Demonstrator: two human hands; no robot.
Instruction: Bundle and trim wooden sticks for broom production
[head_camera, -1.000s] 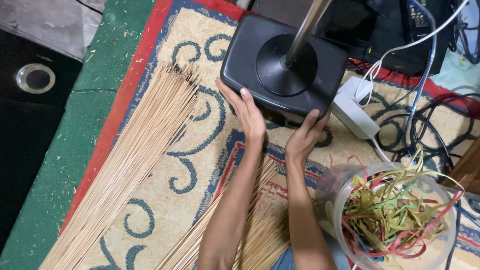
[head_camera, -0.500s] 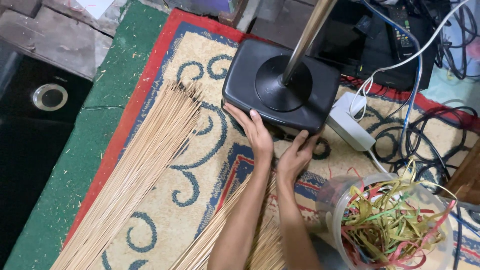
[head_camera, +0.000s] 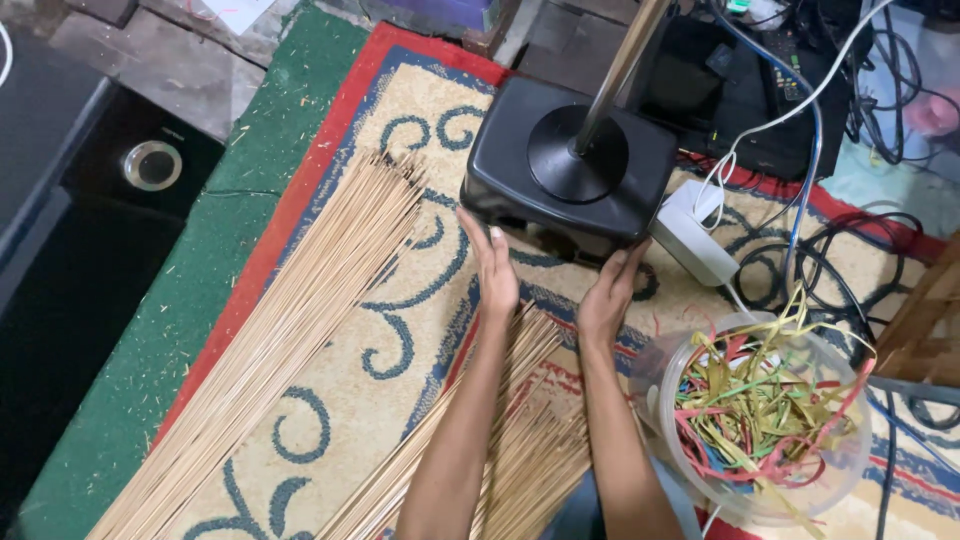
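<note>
1. While both hands are reaching forward over the rug (head_camera: 330, 400), the left hand (head_camera: 493, 272) is hovering flat with its fingers (head_camera: 478, 232) straight and pressed together, tips just beside the near edge of the black square stand base (head_camera: 570, 170).
2. The right hand (head_camera: 608, 295) is mirroring it, fingers held together and holding nothing, palm facing the other hand.
3. The smaller bundle of thin bamboo sticks (head_camera: 520, 400) is lying on the rug between and under the forearms, toward its near edge; keeping both palms parallel should be squaring its ends best.
4. The large fan of sticks (head_camera: 290, 320) is lying well apart, along the rug's left border.
5. Elbows want minding near the clear bowl of coloured strips (head_camera: 765, 420).
</note>
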